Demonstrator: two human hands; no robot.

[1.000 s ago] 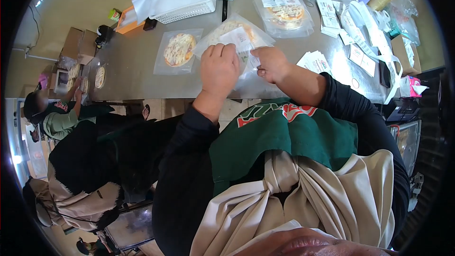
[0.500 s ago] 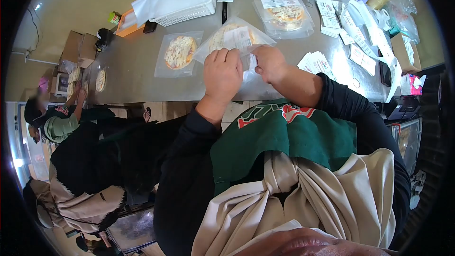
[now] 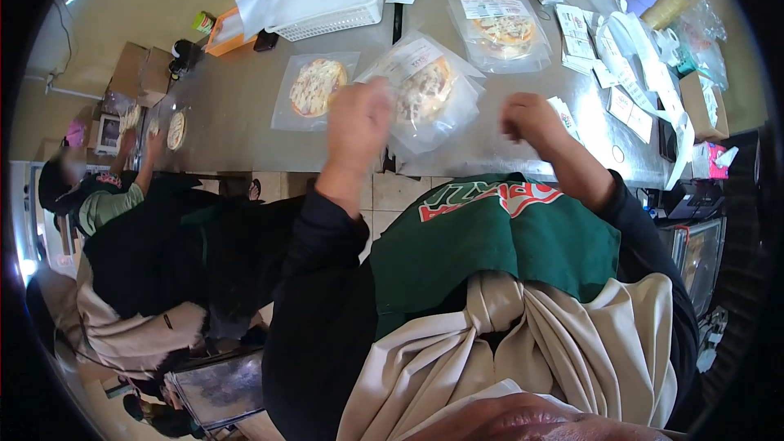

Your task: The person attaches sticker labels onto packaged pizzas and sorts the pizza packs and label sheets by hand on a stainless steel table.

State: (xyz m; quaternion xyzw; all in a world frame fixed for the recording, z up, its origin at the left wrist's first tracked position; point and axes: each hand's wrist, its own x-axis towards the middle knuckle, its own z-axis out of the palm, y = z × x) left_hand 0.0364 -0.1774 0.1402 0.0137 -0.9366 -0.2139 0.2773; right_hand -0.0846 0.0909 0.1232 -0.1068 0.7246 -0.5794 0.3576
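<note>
Head view. Left hand [image 3: 357,122] blurred by motion, raised over the near edge of the tabletop [image 3: 237,114], fingers at the left corner of the bagged pizza [image 3: 425,91]; whether closed on the plastic or only touching, cannot tell. Right hand [image 3: 531,118] now off the bag, moved to the right, loosely curled over the tabletop just beside the stack of labels [image 3: 567,118]; grip not readable. Hands well apart now, where half a second ago both met together at the white label [image 3: 412,57] on the bag. Bagged pizza lying in the middle of the tabletop, tilted, label stuck on its upper left part.

Around it: second bagged pizza [image 3: 314,88] to the left, flat, no label seen. Third bagged pizza [image 3: 500,26] farther back, with its own label. White basket [image 3: 335,20] at the far edge, holding plastic sheets. Long strip of label backing [image 3: 645,57] at the right side. At the far left end of the tabletop, another person [image 3: 98,196] in a green apron with hands near small round bases [image 3: 175,131].
</note>
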